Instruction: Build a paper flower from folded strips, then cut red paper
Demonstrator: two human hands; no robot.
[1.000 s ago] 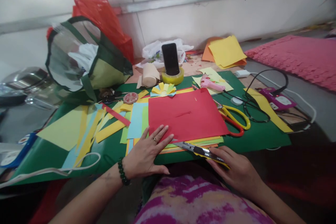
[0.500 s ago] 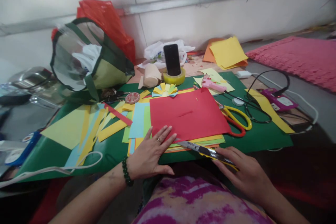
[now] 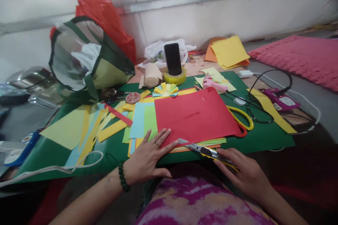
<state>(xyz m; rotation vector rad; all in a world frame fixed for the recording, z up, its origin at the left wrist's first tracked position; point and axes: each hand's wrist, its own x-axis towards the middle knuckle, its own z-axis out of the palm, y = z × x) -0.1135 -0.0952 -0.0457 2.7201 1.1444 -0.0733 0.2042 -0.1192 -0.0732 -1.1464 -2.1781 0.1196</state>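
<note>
My left hand [image 3: 150, 156] lies flat with fingers spread, its fingertips on the lower left corner of a red sheet of paper [image 3: 195, 116]. A dark slit-like line and a small pale mark show on that sheet. Beneath it, a stack of coloured paper [image 3: 144, 121] sticks out to the left and along the front. Closed around the handle of a utility knife [image 3: 208, 153] is my right hand [image 3: 243, 172]. The knife's blade is out and points left, its tip at the red sheet's front edge beside my left fingers.
Scissors [image 3: 243, 117] lie partly under the red sheet's right side. A pink glue gun [image 3: 215, 85] and its cord are behind. A phone [image 3: 173, 58] stands in a tape roll [image 3: 175, 78]. Paper strips [image 3: 89, 135] and a white cable [image 3: 76, 165] lie left; a bag [image 3: 111, 66] stands behind them.
The red sheet has slid to the right and covers more of the scissors. My left hand has shifted slightly left at the wrist. The knife stays in my right hand, nearly in place.
</note>
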